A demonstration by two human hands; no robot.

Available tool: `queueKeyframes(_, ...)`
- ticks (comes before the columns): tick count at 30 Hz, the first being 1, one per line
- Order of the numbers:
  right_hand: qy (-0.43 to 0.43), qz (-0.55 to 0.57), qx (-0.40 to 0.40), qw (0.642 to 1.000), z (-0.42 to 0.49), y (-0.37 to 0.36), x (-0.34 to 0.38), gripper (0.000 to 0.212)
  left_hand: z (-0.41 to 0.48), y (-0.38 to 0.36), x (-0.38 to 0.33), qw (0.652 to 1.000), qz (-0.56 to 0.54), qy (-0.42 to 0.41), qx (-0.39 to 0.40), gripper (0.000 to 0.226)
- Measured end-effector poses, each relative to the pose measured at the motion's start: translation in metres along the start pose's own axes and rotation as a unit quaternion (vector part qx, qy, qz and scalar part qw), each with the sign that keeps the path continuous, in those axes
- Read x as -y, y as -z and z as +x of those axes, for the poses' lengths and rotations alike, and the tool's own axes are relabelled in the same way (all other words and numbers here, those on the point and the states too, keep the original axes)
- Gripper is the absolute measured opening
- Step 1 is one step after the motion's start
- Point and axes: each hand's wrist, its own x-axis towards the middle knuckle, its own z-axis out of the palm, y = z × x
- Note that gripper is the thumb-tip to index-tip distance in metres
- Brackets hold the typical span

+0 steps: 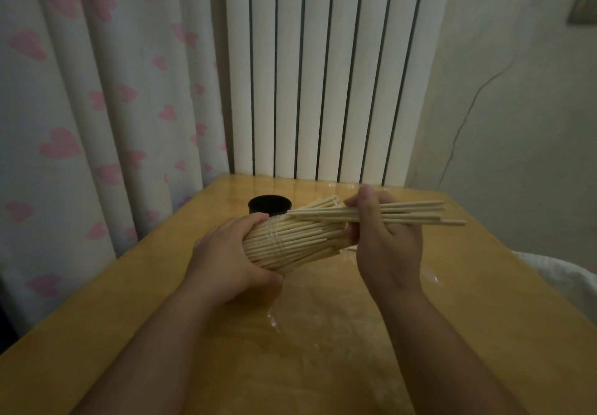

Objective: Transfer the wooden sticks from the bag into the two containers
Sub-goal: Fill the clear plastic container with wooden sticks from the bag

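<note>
Left hand (232, 253) wraps the butt end of the main bundle of wooden sticks (300, 243), fingers curled round it. The bundle is held above the table (129, 301) and angled up toward the right. Clear bag (277, 239) shows only as a shiny creased band round the bundle; how far it reaches is hard to tell. Right hand (384, 237) clasps a small handful (420, 216) of sticks near their middle, tips poking out to the right, near ends overlapping the bundle's open end. Black container (269, 208) stands on the table just behind the bundle; the second container is not in view. Judgement: the sticks are light, stiff, smooth and loose, so they likely slide lengthwise and fan out under a slack grip. Best taken mid-length, in modest handfuls, squeezed evenly. The thin film looks slippery, so the left hand does better gripping firmly through it.
</note>
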Motion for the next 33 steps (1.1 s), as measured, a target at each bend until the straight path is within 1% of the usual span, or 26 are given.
queueKeyframes(7,-0.049,-0.028,-0.026,0.998,0.005,-0.002,0.001,0.040,-0.002,-0.002,-0.002,1.000,0.018,-0.008,-0.002,0.106)
queueKeyframes(17,-0.142,-0.008,-0.035,0.989,0.009,0.001,0.003,0.038,-0.002,-0.003,-0.002,1.000,0.023,-0.004,0.000,0.105)
queueKeyframes(26,-0.182,-0.023,-0.035,0.982,0.011,0.000,0.002,0.037,-0.001,-0.003,-0.005,0.998,0.065,-0.011,-0.013,0.100)
queueKeyframes(30,-0.183,-0.023,-0.026,0.983,0.009,-0.002,-0.001,0.039,-0.002,-0.002,-0.005,0.995,0.103,-0.011,-0.007,0.106)
queueKeyframes(33,-0.196,-0.016,-0.019,0.980,0.010,-0.001,-0.003,0.038,-0.002,-0.002,-0.002,0.995,0.102,-0.019,-0.005,0.100)
